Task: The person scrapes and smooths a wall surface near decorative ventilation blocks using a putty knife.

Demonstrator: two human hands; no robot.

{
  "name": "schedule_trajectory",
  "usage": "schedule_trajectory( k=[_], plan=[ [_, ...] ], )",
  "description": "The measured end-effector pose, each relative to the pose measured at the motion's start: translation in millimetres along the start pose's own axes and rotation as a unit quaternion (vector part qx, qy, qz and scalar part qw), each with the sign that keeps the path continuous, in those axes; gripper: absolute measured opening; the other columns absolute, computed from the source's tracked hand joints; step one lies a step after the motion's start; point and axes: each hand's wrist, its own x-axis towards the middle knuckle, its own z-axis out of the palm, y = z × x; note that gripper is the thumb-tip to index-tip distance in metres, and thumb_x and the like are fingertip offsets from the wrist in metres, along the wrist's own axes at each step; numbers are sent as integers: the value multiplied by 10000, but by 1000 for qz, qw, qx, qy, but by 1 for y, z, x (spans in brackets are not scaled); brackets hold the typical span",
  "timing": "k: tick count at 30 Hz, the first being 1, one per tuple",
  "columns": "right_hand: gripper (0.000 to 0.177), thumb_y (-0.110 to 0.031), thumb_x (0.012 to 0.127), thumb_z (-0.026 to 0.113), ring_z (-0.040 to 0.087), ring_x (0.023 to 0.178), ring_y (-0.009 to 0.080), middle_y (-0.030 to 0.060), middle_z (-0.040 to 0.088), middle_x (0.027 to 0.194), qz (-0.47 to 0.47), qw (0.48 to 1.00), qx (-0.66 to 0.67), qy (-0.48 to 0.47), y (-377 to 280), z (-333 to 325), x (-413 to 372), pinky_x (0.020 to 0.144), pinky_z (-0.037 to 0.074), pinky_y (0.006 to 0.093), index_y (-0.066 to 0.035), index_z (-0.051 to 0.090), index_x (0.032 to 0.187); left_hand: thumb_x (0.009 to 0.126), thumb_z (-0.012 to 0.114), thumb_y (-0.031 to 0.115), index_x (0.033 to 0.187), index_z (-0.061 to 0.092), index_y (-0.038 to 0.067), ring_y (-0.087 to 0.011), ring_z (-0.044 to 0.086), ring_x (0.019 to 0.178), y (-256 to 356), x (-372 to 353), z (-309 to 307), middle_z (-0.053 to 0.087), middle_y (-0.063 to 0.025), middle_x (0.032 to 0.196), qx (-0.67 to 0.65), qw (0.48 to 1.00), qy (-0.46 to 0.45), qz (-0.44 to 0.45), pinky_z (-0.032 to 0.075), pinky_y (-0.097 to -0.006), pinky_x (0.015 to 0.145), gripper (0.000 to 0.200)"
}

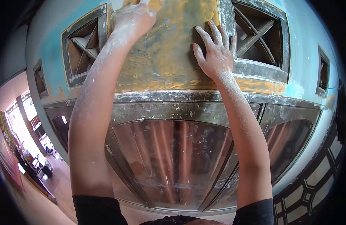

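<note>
Both arms reach up to a wall panel point(165, 56) patched with yellow and grey filler. My left hand point(134, 18), coated in white dust, is closed against the panel's upper left. Whatever is under its fingers is too hidden at the top edge to name. My right hand point(217, 52) lies flat on the panel's right part with its fingers spread, holding nothing, beside the right vent opening point(257, 35). Dust covers its back and the forearm.
Below the panel runs a worn wooden frame point(173, 107) over glass panes point(169, 157) with reddish curtains behind. A left vent opening point(83, 48) has crossed bars. A bright room point(38, 150) shows at far left, and a patterned grille point(311, 187) at lower right.
</note>
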Motion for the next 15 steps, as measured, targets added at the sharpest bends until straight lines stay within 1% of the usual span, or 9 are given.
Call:
schedule_trajectory(
  k=[2, 4, 6, 7, 8, 11, 13, 14, 15],
  plan=[
    [553, -486, 980, 557, 288, 1526, 332, 70, 367, 1628, -1, 1000, 1, 5, 1, 0, 1, 1227, 149, 646, -343, 474, 1508, 995, 479, 365, 1443, 551, 127, -414, 661, 1125, -24, -2, 14, 674, -250, 1226, 53, 998, 35, 27, 510, -541, 974, 512],
    [555, -485, 979, 559, 287, 1527, 332, 70, 371, 1626, 0, 1000, 1, 10, -1, 1, 0, 1226, 149, 647, -338, 476, 1507, 981, 462, 385, 1432, 557, 126, -422, 666, 1134, -30, 8, 12, 678, -266, 1240, 53, 998, -3, 29, 502, -556, 992, 528],
    [552, -477, 986, 557, 277, 1531, 329, 65, 363, 1631, 1, 1000, -4, 3, -2, -1, 0, 1234, 142, 631, -331, 475, 1512, 924, 527, 285, 1160, 694, -19, -444, 701, 1022, -18, 19, 7, 721, -298, 1024, -31, 999, 37, 26, 543, -537, 915, 420],
    [549, -469, 994, 555, 267, 1535, 325, 60, 355, 1637, 1, 1000, -9, -2, -2, -2, 0, 1242, 136, 615, -323, 473, 1517, 921, 523, 268, 1181, 685, -22, -449, 691, 1035, -13, 25, -2, 718, -291, 1055, -12, 1000, 0, 18, 537, -530, 927, 422],
    [549, -469, 994, 555, 267, 1535, 325, 60, 355, 1637, 2, 1000, -8, -2, -1, -2, 1, 1242, 136, 615, -323, 473, 1517, 921, 523, 268, 1181, 685, -22, -449, 691, 1035, -11, 24, -8, 718, -291, 1055, -11, 1000, -1, 18, 537, -530, 927, 422],
    [556, -471, 997, 551, 267, 1535, 323, 55, 354, 1637, 1, 1000, -14, -5, -2, -1, -1, 1246, 129, 611, -329, 459, 1527, 919, 518, 259, 1183, 684, -22, -432, 691, 1058, -10, 4, -15, 714, -286, 1095, -33, 999, 10, 31, 528, -517, 954, 420],
    [557, -473, 999, 549, 269, 1534, 324, 55, 354, 1638, 2, 1000, -21, -7, -2, -1, -1, 1246, 128, 610, -330, 455, 1530, 921, 519, 257, 1165, 696, -20, -427, 688, 1073, -9, -5, -16, 710, -289, 1112, -63, 994, 78, 47, 522, -514, 968, 410],
    [558, -474, 1002, 547, 270, 1534, 326, 56, 353, 1638, 3, 1000, -28, -10, -2, -1, -1, 1247, 127, 609, -330, 452, 1533, 921, 519, 257, 1165, 696, -20, -427, 688, 1073, -9, -1, -17, 710, -289, 1112, -64, 994, 78, 50, 522, -514, 968, 410],
    [556, -474, 1006, 542, 268, 1535, 330, 56, 352, 1639, 4, 999, -30, -12, -2, -1, -2, 1248, 128, 604, -330, 450, 1535, 924, 519, 258, 1183, 685, -24, -429, 687, 1071, -8, 6, -19, 711, -287, 1113, -56, 997, 42, 40, 519, -513, 973, 417]
  ],
)
